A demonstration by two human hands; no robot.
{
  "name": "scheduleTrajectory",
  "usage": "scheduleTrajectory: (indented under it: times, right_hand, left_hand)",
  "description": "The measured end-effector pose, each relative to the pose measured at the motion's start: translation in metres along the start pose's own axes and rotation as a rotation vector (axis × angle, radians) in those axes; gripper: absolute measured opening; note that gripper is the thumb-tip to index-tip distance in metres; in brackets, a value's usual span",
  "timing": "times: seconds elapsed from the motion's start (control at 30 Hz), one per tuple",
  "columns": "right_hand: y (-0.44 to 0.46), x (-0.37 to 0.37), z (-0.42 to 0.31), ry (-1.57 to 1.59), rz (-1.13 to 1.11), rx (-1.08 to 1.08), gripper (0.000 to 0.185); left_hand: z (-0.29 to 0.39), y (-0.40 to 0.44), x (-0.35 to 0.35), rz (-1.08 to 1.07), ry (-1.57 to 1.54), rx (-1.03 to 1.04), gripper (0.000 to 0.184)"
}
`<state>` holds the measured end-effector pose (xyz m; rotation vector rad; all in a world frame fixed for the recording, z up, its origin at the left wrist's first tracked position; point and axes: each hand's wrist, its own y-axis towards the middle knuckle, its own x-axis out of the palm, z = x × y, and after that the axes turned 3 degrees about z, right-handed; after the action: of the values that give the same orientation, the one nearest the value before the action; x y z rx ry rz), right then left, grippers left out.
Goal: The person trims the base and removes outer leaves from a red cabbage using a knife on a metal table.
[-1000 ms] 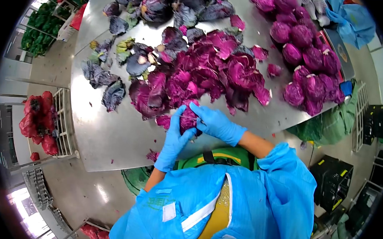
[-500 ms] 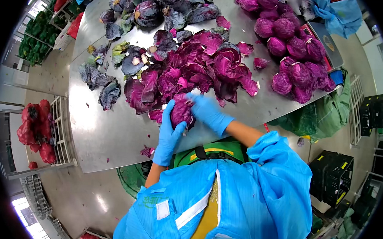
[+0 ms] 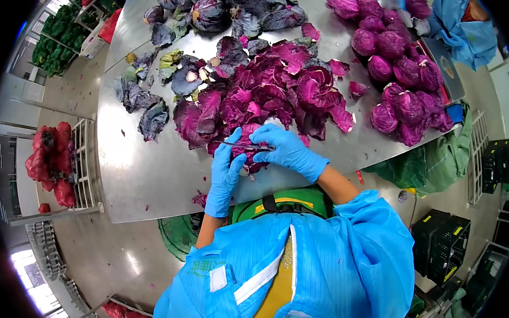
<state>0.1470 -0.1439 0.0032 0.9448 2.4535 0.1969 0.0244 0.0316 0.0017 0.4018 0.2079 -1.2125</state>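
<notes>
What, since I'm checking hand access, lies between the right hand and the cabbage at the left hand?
A thin, blade-like tool in the right hand crosses over the cabbage; nothing else visibly blocks it.

The left hand [image 3: 223, 177] points away from the body, fingers curved, thumb angled inward. The right hand [image 3: 291, 152] sits close beside it, fingers bent in a grip. The left forearm [image 3: 209, 230] reaches forward; the right forearm [image 3: 338, 185] slants inward.

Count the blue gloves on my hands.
2: one on the left hand, against the purple cabbage; one on the right hand, holding what looks like a thin blade. Both show; neither is hidden.
</notes>
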Motion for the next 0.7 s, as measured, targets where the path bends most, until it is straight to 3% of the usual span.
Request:
scheduleTrajectory:
  times: [0.13,0.27,0.3,0.4,0.43,0.53,0.57,0.67,0.7]
  right_hand:
    - [0.015,0.006,0.006,0.038,-0.043,0.263,0.043]
    - [0.016,0.001,0.018,0.078,-0.039,0.211,0.036]
    - [0.019,0.001,0.018,-0.113,0.005,-0.084,0.028]
    - [0.013,-0.002,0.008,-0.614,-0.078,-0.334,0.023]
    - [0.012,-0.003,0.006,-0.604,0.002,-0.442,0.021]
    - [0.012,-0.009,-0.013,-0.470,-0.085,-0.330,0.028]
    - [0.017,-0.011,-0.019,-0.426,-0.069,-0.319,0.020]
    - [0.031,-0.024,-0.021,-0.142,-0.032,-0.163,0.019]
    - [0.034,-0.033,-0.023,-0.074,-0.093,-0.065,0.014]
  left_hand:
    - [-0.006,0.006,0.001,-0.001,-0.215,-0.122,0.055]
    - [-0.010,0.009,0.004,-0.028,-0.094,-0.046,0.056]
    - [-0.012,0.012,0.004,-0.016,-0.111,-0.053,0.063]
    - [-0.013,0.014,0.004,-0.080,0.209,-0.036,0.073]
    - [-0.011,0.014,0.005,-0.070,0.258,-0.039,0.081]
    - [0.015,0.006,0.002,-0.116,0.043,-0.170,0.080]
    - [0.013,0.005,0.000,-0.184,0.071,-0.230,0.087]
    - [0.013,0.003,-0.001,-0.159,-0.209,-0.251,0.097]
    - [0.011,0.003,-0.003,-0.215,-0.123,-0.138,0.104]
